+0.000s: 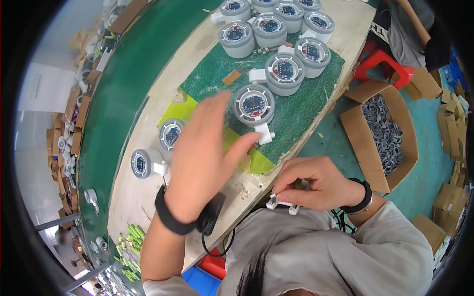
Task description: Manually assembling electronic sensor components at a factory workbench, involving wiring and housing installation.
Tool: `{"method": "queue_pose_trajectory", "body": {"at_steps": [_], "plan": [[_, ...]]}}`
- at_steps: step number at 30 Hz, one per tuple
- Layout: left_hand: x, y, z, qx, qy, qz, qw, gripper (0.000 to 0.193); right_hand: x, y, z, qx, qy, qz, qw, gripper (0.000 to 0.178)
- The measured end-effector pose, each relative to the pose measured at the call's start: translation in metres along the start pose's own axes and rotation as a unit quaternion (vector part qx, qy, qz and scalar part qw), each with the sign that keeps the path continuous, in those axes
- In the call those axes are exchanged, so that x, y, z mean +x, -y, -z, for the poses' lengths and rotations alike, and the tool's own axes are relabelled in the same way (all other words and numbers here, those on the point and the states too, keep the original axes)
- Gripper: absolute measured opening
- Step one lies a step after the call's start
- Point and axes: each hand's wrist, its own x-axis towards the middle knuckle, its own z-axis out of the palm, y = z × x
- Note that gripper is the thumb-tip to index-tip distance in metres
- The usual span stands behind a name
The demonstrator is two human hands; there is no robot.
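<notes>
My left hand point(205, 143) is blurred, its fingers stretched out and the thumb apart, over the front of the bench. Its thumb tip comes close to the white side arm of a round grey-and-white device point(254, 105) that has a blue circuit board showing in its top. Partly behind the hand is another such device point(171, 134), with one more point(141, 164) lying on its side farther left. My right hand point(318, 185), at the bench's front edge, pinches a small white plastic bracket point(282, 203) between thumb and fingers.
Several more round devices point(269, 24) stand at the bench's far end on a green mat point(301, 101). Green cylindrical cells with wires point(131, 249) lie at lower left. At right, a cardboard box point(363, 143) holds grey rings beside a red stool point(390, 69); another person point(407, 37) is beyond.
</notes>
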Motion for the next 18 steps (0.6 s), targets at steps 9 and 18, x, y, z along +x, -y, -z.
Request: {"method": "queue_pose_trajectory", "body": {"at_steps": [9,18], "plan": [[-0.052,-0.007,-0.027,0.089,0.072,0.004,0.993,0.036,0.000,0.010,0.004,-0.063,-0.060,-0.010,0.996,0.005],[-0.082,-0.010,-0.012,-0.001,-0.040,0.064,0.997,0.021,0.007,0.009,-0.015,-0.095,-0.058,-0.001,0.994,0.005]]}}
